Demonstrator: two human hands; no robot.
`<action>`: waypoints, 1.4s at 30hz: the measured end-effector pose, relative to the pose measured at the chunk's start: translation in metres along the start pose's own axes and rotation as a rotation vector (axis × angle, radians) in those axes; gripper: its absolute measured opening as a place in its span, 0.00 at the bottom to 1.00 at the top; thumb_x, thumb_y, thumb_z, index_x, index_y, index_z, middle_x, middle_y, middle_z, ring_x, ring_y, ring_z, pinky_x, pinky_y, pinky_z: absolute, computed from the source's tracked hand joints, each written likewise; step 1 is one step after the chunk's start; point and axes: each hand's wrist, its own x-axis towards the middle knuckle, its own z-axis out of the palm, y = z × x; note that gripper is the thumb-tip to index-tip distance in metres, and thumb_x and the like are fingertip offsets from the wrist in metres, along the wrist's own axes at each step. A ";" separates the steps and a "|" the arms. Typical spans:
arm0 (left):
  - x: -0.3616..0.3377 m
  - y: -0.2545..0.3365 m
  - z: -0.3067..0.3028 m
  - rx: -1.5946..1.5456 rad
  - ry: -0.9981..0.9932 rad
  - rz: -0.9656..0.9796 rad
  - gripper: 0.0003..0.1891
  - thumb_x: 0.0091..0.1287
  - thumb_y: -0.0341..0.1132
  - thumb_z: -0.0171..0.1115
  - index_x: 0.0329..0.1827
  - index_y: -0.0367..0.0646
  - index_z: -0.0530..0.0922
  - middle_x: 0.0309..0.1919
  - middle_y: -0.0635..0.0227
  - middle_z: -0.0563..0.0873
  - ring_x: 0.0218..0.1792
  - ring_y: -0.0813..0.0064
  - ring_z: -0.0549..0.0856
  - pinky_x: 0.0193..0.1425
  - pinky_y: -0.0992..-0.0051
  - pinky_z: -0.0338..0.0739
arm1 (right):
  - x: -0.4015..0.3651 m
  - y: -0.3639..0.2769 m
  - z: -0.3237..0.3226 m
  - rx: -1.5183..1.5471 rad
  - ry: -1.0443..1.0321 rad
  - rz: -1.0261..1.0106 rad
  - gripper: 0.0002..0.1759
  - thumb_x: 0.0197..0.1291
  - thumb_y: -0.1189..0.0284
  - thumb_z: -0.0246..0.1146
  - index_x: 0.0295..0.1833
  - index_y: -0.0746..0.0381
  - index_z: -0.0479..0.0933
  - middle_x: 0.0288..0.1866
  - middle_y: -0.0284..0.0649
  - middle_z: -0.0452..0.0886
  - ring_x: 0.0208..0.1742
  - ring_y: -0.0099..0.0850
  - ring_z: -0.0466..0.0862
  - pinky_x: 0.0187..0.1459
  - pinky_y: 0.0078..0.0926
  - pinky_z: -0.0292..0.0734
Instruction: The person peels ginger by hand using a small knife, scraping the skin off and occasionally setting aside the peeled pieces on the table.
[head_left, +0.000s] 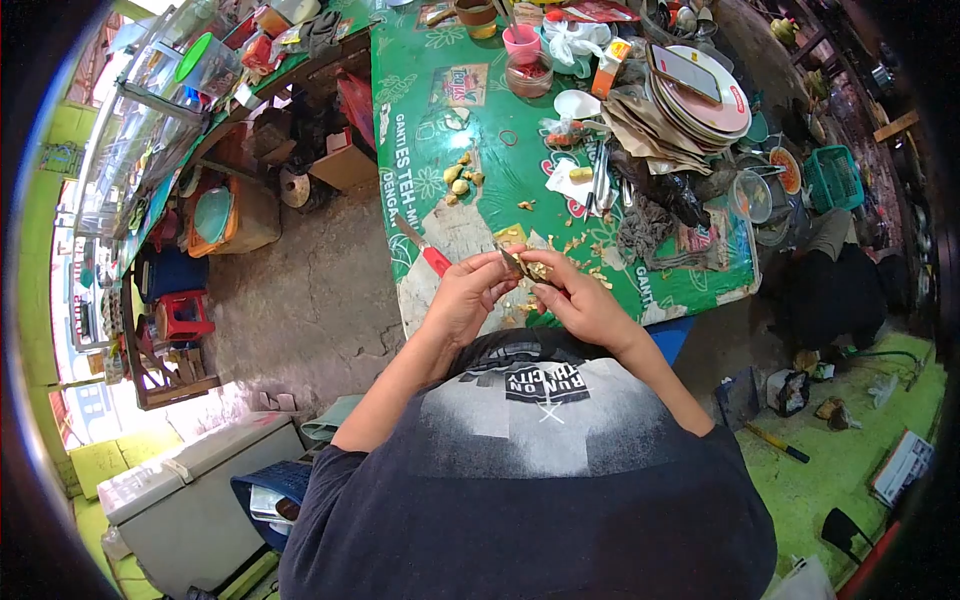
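Both my hands meet over the near edge of the table. My left hand (pixel 472 292) is closed, its fingertips at a small dark blade-like piece (pixel 509 262). Between the thumb and fingers of my right hand (pixel 582 304) is a knobbly brown and yellow piece of ginger root (pixel 538 271), against the dark piece. I cannot tell which hand bears the dark piece. Just left of my left hand lies a knife with a red handle (pixel 436 261). Pale yellow peeled pieces (pixel 459 181) sit farther up the table. Thin peelings (pixel 572 243) are scattered beyond my right hand.
A green printed cloth (pixel 420 130) covers the table. At its right are stacked plates (pixel 735 110) with a phone (pixel 686 73) on top, brown paper sheets (pixel 655 132) and a grey rag (pixel 645 232). A jar of red contents (pixel 529 76) stands farther back. A person crouches (pixel 830 290) at right.
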 end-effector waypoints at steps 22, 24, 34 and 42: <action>0.013 -0.003 -0.011 -0.060 -0.019 0.073 0.20 0.70 0.30 0.59 0.65 0.36 0.75 0.51 0.66 0.85 0.48 0.79 0.85 0.56 0.80 0.80 | -0.004 0.001 -0.003 -0.091 0.054 -0.056 0.25 0.72 0.69 0.52 0.73 0.52 0.63 0.52 0.46 0.83 0.46 0.40 0.84 0.46 0.33 0.77; 0.014 -0.005 -0.014 -0.076 -0.024 0.074 0.20 0.70 0.31 0.59 0.64 0.36 0.75 0.51 0.66 0.84 0.48 0.80 0.84 0.55 0.81 0.79 | -0.005 -0.006 0.001 -0.142 0.055 -0.054 0.25 0.71 0.68 0.53 0.73 0.50 0.64 0.61 0.47 0.79 0.53 0.49 0.83 0.50 0.39 0.77; 0.012 -0.009 -0.010 -0.131 -0.022 0.071 0.18 0.71 0.30 0.60 0.63 0.38 0.77 0.53 0.69 0.84 0.50 0.81 0.83 0.57 0.80 0.77 | -0.004 -0.007 0.002 -0.305 0.117 -0.217 0.25 0.71 0.67 0.54 0.73 0.49 0.65 0.63 0.44 0.78 0.53 0.48 0.83 0.51 0.39 0.78; 0.012 -0.016 -0.009 -0.152 -0.035 0.074 0.21 0.72 0.33 0.60 0.66 0.35 0.74 0.54 0.68 0.84 0.51 0.80 0.83 0.58 0.81 0.78 | -0.004 -0.004 0.003 -0.271 0.131 -0.208 0.25 0.71 0.67 0.55 0.72 0.50 0.66 0.61 0.44 0.80 0.50 0.48 0.84 0.49 0.40 0.79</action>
